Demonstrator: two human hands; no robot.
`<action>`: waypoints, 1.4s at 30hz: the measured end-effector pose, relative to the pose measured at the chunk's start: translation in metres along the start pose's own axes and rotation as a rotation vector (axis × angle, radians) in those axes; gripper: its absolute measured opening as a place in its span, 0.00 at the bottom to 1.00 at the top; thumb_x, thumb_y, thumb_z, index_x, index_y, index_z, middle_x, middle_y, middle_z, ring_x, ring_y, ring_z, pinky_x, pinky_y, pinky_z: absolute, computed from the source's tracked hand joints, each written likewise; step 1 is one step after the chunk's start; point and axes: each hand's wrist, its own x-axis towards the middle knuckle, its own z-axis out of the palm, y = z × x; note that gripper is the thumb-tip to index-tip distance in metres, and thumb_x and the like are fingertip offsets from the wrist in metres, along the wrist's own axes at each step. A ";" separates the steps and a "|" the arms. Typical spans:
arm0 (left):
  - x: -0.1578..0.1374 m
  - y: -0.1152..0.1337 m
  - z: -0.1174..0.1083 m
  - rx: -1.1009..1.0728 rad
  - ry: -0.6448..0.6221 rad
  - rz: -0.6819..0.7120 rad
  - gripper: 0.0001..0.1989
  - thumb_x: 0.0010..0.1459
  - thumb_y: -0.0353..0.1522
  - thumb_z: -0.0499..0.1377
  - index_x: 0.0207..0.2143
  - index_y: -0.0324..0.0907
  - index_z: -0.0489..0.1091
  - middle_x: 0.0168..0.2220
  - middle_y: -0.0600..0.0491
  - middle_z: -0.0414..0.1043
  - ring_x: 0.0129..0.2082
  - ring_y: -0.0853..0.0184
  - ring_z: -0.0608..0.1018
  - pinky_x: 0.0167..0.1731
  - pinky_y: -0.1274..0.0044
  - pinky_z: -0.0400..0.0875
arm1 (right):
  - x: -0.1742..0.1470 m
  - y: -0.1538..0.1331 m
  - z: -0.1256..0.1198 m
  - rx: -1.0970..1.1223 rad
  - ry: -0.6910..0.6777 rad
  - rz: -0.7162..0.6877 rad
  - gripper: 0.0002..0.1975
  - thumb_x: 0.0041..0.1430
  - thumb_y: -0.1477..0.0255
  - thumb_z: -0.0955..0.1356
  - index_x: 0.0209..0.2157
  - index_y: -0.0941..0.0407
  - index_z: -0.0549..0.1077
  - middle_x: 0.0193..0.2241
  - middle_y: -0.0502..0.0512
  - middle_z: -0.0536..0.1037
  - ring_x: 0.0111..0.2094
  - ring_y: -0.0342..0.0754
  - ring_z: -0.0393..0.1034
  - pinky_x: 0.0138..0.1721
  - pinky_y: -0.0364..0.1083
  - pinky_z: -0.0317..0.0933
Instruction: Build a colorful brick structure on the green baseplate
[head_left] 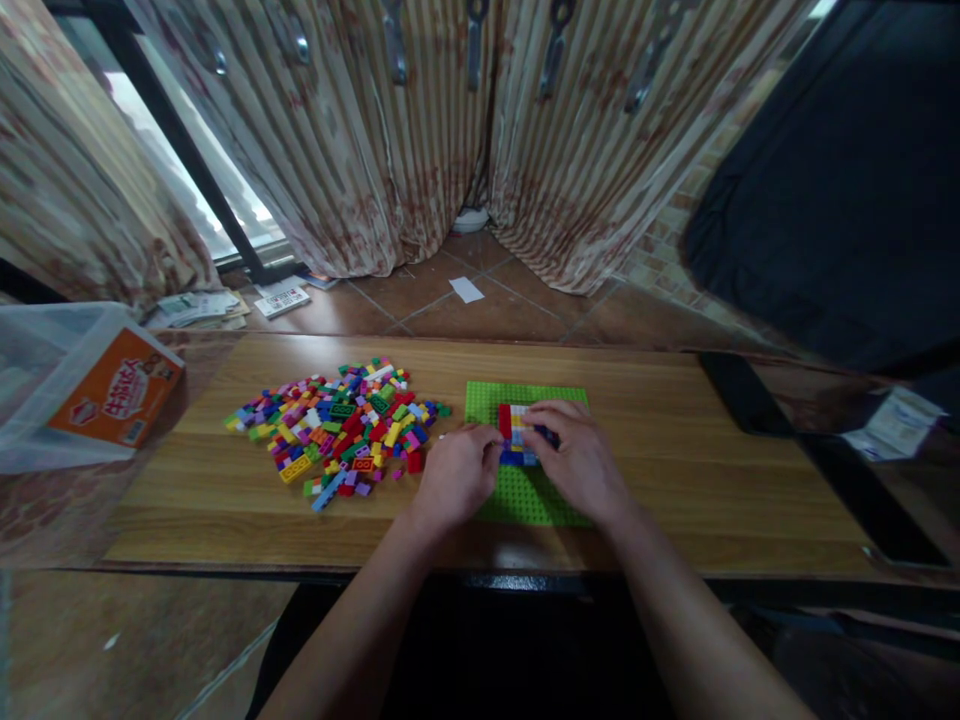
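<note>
A green studded baseplate (525, 500) lies on the wooden table, carrying a low block of toy bricks (517, 425) in red, white, yellow and blue. My left hand (461, 470) is at the left side of these bricks, its fingers curled and closed, their tips against the lower left of the block. Whatever may be between those fingertips is hidden. From the right, my right hand (574, 455) reaches over the block, thumb and fingers bent around its right side. Dark blue bricks show between thumb and fingers, partly covered.
Left of the baseplate spreads a pile of loose coloured bricks (352, 430) on the wooden table (675, 480). A clear plastic bin (45, 390) with an orange label stands beyond the table's left end. Black flat strips (862, 490) lie at the right end. Curtains (360, 160) hang behind.
</note>
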 end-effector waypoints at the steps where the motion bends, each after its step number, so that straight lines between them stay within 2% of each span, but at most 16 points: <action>1: 0.000 -0.001 0.000 0.002 0.003 -0.002 0.11 0.61 0.31 0.52 0.37 0.43 0.75 0.37 0.49 0.78 0.35 0.64 0.78 0.35 0.76 0.68 | 0.000 0.001 0.000 -0.005 0.038 0.039 0.09 0.60 0.69 0.65 0.38 0.54 0.77 0.42 0.58 0.76 0.46 0.54 0.67 0.51 0.56 0.60; 5: 0.001 -0.002 0.000 -0.003 0.021 0.005 0.11 0.61 0.31 0.52 0.38 0.43 0.75 0.37 0.49 0.77 0.35 0.65 0.78 0.35 0.77 0.68 | 0.001 0.008 0.004 -0.042 0.114 0.191 0.18 0.60 0.64 0.63 0.47 0.58 0.73 0.45 0.64 0.75 0.49 0.57 0.66 0.53 0.58 0.58; 10: -0.001 0.001 0.000 0.005 0.023 0.032 0.13 0.63 0.32 0.51 0.39 0.45 0.76 0.37 0.51 0.77 0.33 0.66 0.78 0.34 0.77 0.69 | -0.002 0.009 0.017 -0.098 0.086 0.296 0.25 0.59 0.60 0.64 0.54 0.59 0.68 0.50 0.67 0.71 0.54 0.60 0.63 0.54 0.61 0.57; 16: -0.004 0.007 0.001 0.077 -0.003 0.073 0.15 0.64 0.33 0.49 0.45 0.47 0.74 0.39 0.51 0.77 0.35 0.65 0.79 0.36 0.75 0.71 | -0.002 0.002 0.021 -0.176 0.007 0.361 0.26 0.58 0.62 0.64 0.56 0.59 0.66 0.53 0.67 0.70 0.55 0.62 0.60 0.53 0.62 0.57; 25: -0.005 0.011 0.003 0.283 -0.082 0.083 0.15 0.64 0.31 0.47 0.44 0.47 0.73 0.38 0.52 0.75 0.35 0.64 0.78 0.31 0.76 0.70 | -0.002 -0.007 0.023 -0.224 -0.036 0.385 0.23 0.60 0.64 0.64 0.55 0.57 0.67 0.53 0.62 0.71 0.55 0.61 0.61 0.53 0.59 0.57; 33: -0.008 0.022 0.005 0.381 -0.132 0.074 0.15 0.62 0.28 0.47 0.45 0.42 0.71 0.38 0.49 0.74 0.38 0.61 0.78 0.34 0.73 0.71 | -0.003 -0.011 0.027 -0.284 -0.076 0.390 0.23 0.63 0.64 0.61 0.58 0.56 0.65 0.56 0.64 0.67 0.57 0.62 0.59 0.54 0.59 0.56; 37: -0.011 0.019 0.008 0.337 -0.105 0.058 0.16 0.62 0.29 0.47 0.48 0.44 0.70 0.40 0.49 0.74 0.38 0.62 0.77 0.34 0.74 0.72 | -0.005 -0.011 0.028 -0.287 -0.074 0.383 0.23 0.63 0.64 0.61 0.58 0.57 0.66 0.56 0.65 0.67 0.57 0.62 0.59 0.54 0.60 0.56; 42: -0.016 0.014 0.007 0.239 0.002 0.043 0.16 0.63 0.31 0.48 0.50 0.45 0.70 0.39 0.51 0.76 0.36 0.64 0.78 0.33 0.75 0.72 | -0.008 -0.002 0.029 -0.280 -0.043 0.346 0.24 0.63 0.61 0.60 0.57 0.55 0.66 0.55 0.64 0.67 0.57 0.62 0.59 0.54 0.61 0.56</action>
